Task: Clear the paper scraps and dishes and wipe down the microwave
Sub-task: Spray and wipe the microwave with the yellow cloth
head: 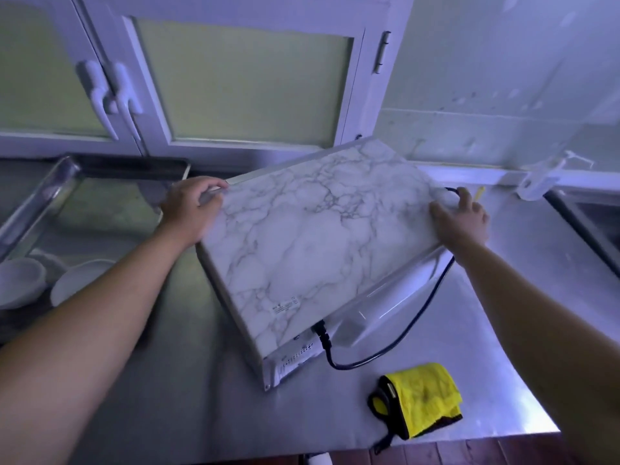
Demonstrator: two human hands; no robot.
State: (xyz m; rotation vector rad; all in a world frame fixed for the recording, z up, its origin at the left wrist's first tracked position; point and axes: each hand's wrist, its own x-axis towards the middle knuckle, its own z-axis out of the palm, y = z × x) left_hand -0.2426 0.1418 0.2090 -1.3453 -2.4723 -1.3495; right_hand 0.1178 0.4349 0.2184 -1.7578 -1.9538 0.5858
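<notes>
We see the white microwave with marble-pattern top (312, 236) standing at an angle on the steel counter (523, 280). The left hand (189, 209) grips its far left corner, the right hand (461, 219) holds its far right corner with curled fingers. A black power cord (412, 323) loops along its right side. A folded yellow cloth with black edge (424, 397) lies near, not touching. White bowls (20, 280) and a metal tray (43, 196) stand at the left
</notes>
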